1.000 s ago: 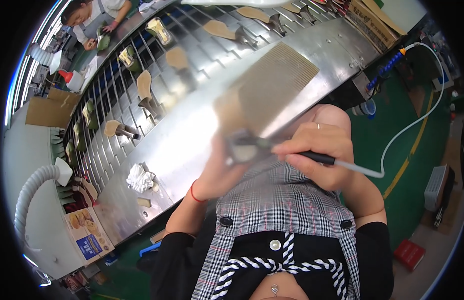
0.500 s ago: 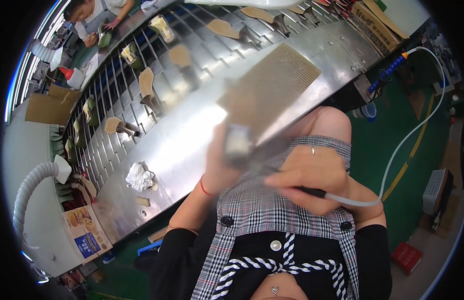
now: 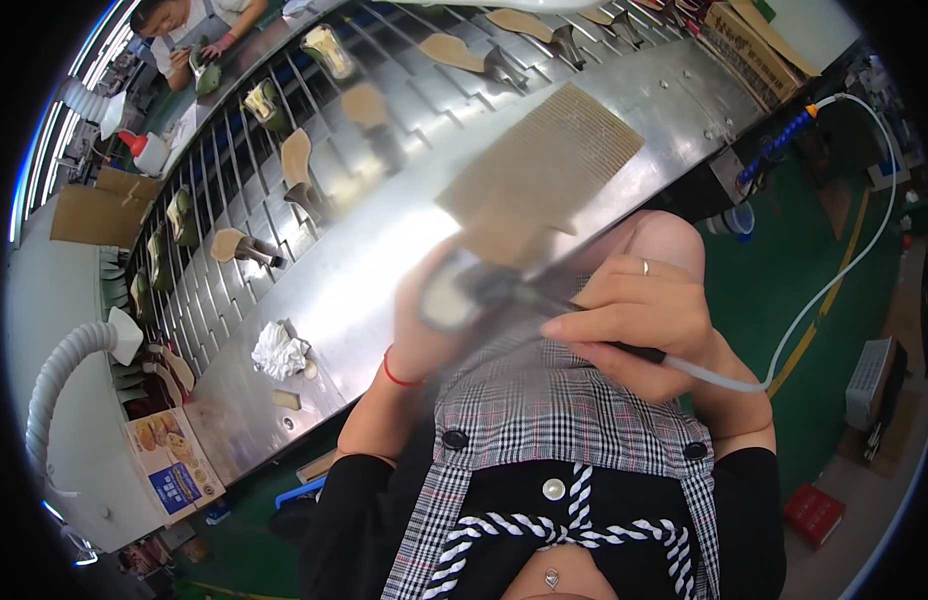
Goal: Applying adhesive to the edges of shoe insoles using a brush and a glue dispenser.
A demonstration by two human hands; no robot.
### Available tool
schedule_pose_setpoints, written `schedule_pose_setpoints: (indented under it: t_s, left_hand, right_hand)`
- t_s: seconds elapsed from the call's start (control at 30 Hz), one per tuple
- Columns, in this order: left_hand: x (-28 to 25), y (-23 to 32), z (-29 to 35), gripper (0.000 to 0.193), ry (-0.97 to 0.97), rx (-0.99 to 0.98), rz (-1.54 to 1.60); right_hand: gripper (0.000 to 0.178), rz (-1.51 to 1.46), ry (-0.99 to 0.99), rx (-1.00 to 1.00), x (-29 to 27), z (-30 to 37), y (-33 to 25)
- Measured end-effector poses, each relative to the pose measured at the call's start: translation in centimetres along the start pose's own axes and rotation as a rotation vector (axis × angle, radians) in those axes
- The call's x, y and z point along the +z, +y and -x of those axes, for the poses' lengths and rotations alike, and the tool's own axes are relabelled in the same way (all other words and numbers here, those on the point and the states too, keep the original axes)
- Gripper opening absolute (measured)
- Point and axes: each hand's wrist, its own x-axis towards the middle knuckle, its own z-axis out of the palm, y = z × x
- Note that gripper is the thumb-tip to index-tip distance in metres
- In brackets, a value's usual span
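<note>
My left hand [image 3: 414, 320], blurred by motion, is closed around a shoe sole [image 3: 509, 240] with a tan forepart and a pale rounded patch at its heel end. My right hand [image 3: 639, 315] pinches a hose-fed brush [image 3: 559, 300] with a dark, slim handle and a white hose trailing off its back. The brush's dark, smeared tip lies over the sole's pale patch; whether it touches cannot be made out. Beneath the sole's far end, a ribbed brown cardboard sheet [image 3: 554, 150] lies on the metal bench [image 3: 374, 270].
Beyond the bench, a slatted conveyor [image 3: 254, 215] carries several tan soles with heels and green shoe uppers. Crumpled white tissue [image 3: 280, 350] sits at left near a small tan block [image 3: 286, 400]. A white hose [image 3: 834, 275] loops at right. Another person works at far left.
My right hand has risen slightly and the brush tip has come over the sole's pale patch. My left hand has shifted a little left and tilted the sole, showing more of that patch.
</note>
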Motion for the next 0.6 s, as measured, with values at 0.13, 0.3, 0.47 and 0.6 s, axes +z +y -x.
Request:
schedule_pose_setpoints:
  t_s: [0.13,0.3,0.47,0.6]
  left_hand:
    - [-0.3,-0.1,-0.3,0.045,-0.033,-0.009,-0.145]
    - [-1.3,-0.3,0.0,0.051,-0.094,-0.114,0.01]
    - [-1.9,0.4,0.6,0.054,-0.072,-0.141,0.001]
    - [-2.5,0.7,0.7,0.054,-0.101,-0.091,0.056]
  right_hand:
    - [0.024,-0.222,-0.191,-0.085,-1.0,0.4,0.5]
    - [0.026,0.015,-0.018,-0.081,-0.8,0.0,1.2]
    - [0.03,-0.168,-0.148,-0.157,-1.4,0.5,0.6]
    - [0.036,0.124,-0.05,-0.119,-1.7,0.1,0.3]
